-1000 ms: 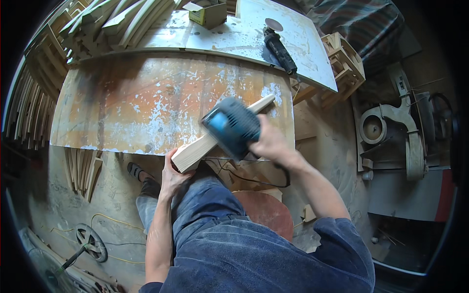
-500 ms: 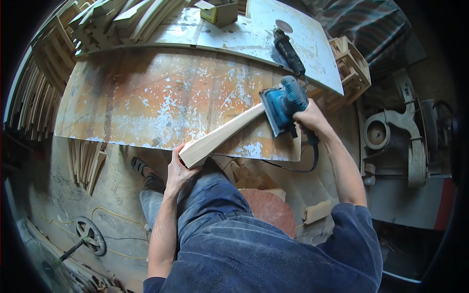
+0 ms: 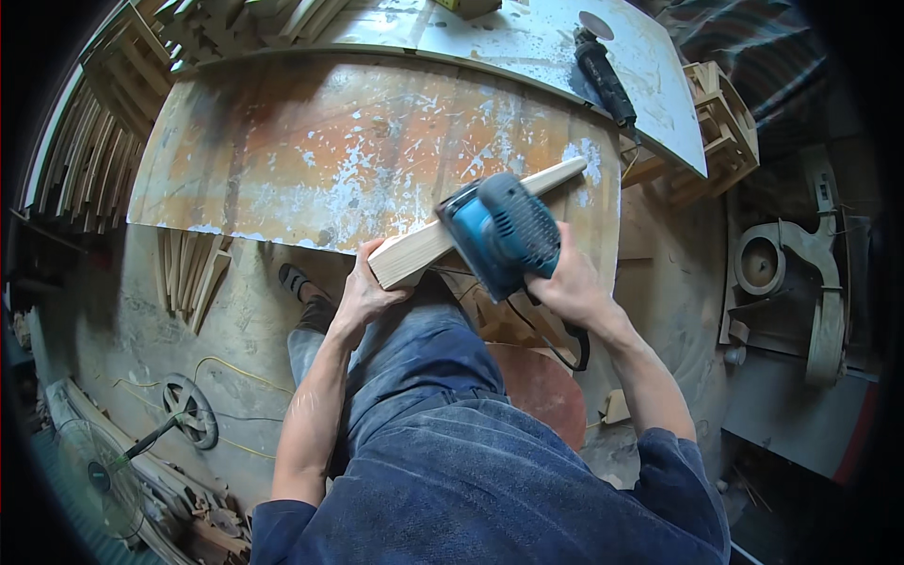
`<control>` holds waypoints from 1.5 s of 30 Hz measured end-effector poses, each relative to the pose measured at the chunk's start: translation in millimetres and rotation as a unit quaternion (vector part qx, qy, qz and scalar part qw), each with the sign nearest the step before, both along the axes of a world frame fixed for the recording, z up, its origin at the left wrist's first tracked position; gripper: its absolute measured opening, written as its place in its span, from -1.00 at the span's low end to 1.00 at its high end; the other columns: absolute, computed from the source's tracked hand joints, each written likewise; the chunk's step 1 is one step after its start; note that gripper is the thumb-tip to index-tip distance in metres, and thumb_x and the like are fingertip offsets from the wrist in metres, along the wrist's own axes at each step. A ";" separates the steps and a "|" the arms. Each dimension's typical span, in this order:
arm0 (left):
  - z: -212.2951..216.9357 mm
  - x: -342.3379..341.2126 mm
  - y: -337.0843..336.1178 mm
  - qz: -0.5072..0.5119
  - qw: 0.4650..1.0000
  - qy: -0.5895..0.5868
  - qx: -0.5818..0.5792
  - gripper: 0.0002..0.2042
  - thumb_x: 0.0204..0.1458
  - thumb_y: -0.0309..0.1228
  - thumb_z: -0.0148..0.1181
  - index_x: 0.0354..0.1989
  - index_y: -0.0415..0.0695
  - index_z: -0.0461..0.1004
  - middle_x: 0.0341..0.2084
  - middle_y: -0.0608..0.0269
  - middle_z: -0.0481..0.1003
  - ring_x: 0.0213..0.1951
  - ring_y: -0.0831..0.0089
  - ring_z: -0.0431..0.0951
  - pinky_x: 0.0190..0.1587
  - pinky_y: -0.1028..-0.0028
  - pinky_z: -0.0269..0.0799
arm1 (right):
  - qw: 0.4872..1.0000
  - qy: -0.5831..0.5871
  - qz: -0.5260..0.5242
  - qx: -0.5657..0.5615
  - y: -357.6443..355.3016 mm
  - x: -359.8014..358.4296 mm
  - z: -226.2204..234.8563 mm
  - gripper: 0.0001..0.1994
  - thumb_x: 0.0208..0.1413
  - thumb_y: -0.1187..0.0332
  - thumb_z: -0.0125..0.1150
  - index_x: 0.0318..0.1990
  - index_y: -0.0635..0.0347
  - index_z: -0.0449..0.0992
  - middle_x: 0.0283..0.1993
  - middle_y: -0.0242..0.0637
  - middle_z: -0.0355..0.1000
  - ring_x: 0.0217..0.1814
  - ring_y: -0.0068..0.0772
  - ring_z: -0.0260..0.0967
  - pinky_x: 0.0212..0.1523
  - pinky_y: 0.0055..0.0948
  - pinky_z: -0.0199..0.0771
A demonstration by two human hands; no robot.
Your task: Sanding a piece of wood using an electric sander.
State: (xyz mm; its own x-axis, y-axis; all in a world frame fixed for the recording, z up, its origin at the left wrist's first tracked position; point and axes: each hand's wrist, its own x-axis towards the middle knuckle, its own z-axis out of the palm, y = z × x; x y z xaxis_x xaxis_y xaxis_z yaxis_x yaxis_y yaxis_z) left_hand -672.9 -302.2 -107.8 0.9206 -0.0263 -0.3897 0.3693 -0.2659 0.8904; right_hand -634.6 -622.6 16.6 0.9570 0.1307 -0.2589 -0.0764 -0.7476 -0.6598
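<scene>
A pale tapered wooden leg [image 3: 411,256] lies slantwise over the front edge of the worn, paint-chipped board [image 3: 273,141], its thin end pointing to the far right. My left hand [image 3: 367,290] is closed round the thick near end. In my right hand [image 3: 573,281] is a blue electric sander [image 3: 501,231], gripped by its handle. The sander is tilted against the middle of the leg and hides that stretch of it. Its black cord hangs down beside my right wrist.
An angle grinder [image 3: 605,75] lies on the white tabletop [image 3: 508,42] behind the board. Stacked wooden pieces [image 3: 89,169] stand at the left, with more leaning below the board [image 3: 191,273]. A fan [image 3: 99,476] stands at lower left. A cast machine [image 3: 791,273] is at the right.
The sander has come back toward me along the leg, from its thin far end to its middle. My left hand keeps its grip on the thick end. The whole view has shifted somewhat.
</scene>
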 end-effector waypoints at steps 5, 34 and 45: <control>-12.7 -2.8 6.5 -0.001 1.000 -0.017 -0.004 -0.06 -0.31 -0.37 0.64 0.34 -0.11 0.23 0.07 0.10 0.50 0.14 0.31 0.50 0.24 0.34 0.40 | 0.998 -0.021 -0.053 0.012 -21.2 26.6 -0.4 -0.45 0.03 0.44 0.32 0.20 0.29 0.31 -0.27 -0.07 0.56 -0.30 -0.14 0.59 -0.20 -0.17 0.61; -14.2 -9.8 -1.0 0.008 1.000 0.010 0.005 -0.06 -0.30 -0.30 0.62 0.33 -0.11 0.20 -0.02 -0.01 0.55 0.03 0.23 0.58 0.11 0.31 0.52 | 0.996 -0.024 0.083 -0.030 36.6 -26.9 5.3 -0.28 0.04 0.44 0.29 0.36 0.26 0.12 -0.17 0.32 0.57 -0.05 0.42 0.55 0.03 0.10 0.53; -20.7 -17.4 -6.0 0.015 0.999 -0.035 0.033 -0.09 -0.30 -0.31 0.60 0.29 -0.16 0.22 0.02 -0.03 0.54 0.07 0.20 0.58 0.18 0.30 0.48 | 0.995 -0.028 0.091 -0.008 29.1 -18.2 9.6 -0.28 0.00 0.43 0.28 0.35 0.28 0.12 -0.17 0.32 0.55 -0.03 0.44 0.54 0.07 0.13 0.50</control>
